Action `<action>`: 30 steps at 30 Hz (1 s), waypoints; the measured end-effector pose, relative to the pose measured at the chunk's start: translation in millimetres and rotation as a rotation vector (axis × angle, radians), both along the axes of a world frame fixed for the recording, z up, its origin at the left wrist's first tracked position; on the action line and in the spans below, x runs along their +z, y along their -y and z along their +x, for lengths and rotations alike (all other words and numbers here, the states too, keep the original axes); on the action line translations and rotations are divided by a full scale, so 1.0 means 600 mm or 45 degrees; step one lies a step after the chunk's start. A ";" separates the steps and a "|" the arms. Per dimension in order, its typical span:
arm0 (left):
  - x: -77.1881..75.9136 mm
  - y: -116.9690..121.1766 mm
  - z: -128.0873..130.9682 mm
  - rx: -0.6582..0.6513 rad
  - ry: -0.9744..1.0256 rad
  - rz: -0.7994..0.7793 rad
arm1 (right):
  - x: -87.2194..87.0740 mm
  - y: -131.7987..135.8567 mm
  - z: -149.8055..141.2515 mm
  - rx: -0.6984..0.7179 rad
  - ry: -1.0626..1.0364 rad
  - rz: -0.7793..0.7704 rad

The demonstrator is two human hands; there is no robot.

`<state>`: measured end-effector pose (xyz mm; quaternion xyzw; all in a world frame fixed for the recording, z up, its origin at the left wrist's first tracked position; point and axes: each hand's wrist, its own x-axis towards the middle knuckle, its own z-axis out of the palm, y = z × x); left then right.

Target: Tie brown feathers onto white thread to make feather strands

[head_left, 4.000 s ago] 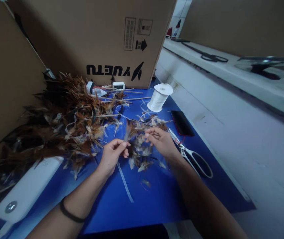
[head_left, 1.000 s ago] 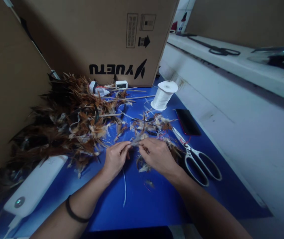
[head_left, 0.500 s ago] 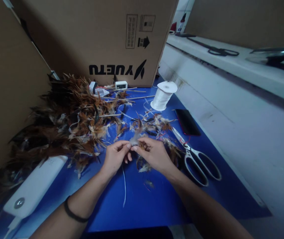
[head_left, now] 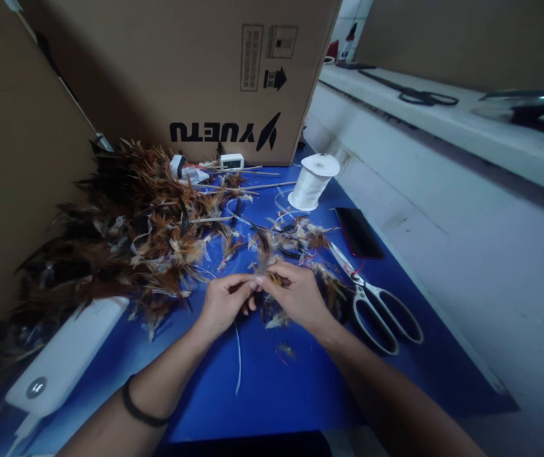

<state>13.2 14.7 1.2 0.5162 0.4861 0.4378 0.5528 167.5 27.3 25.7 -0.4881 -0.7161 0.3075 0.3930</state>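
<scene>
Head view: feather tuft point(head_left: 264, 251) projects forward from the grip, long axis pointing away from the wearer; left hand point(head_left: 225, 303) and right hand point(head_left: 296, 296), equally near, pinch its base closed above the worktop point(head_left: 295, 400)

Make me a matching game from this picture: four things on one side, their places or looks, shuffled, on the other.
1. scissors
2. spool
3. dark band
4. feather tuft

A. around the left forearm
B. white, standing on end
C. held where the left hand and right hand meet
D. metal, lying to the right of the right hand

Pairs: 1-D; 2-B; 3-A; 4-C
</scene>
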 end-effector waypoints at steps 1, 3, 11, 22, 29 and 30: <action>0.001 0.000 0.000 -0.004 0.009 -0.013 | 0.000 0.000 0.000 -0.005 0.004 -0.005; 0.003 0.000 -0.001 -0.022 0.035 -0.038 | 0.001 0.000 0.001 0.001 0.009 -0.007; 0.008 -0.004 -0.005 -0.130 0.075 -0.093 | 0.003 -0.002 0.005 0.036 -0.002 -0.094; 0.008 -0.002 -0.002 -0.129 0.026 -0.107 | 0.005 -0.001 0.005 0.013 -0.021 -0.141; 0.007 0.001 -0.003 -0.125 -0.089 -0.044 | 0.000 -0.001 0.005 0.004 0.039 -0.142; 0.008 0.001 -0.003 -0.127 -0.115 -0.025 | 0.000 -0.001 0.005 0.002 0.040 -0.147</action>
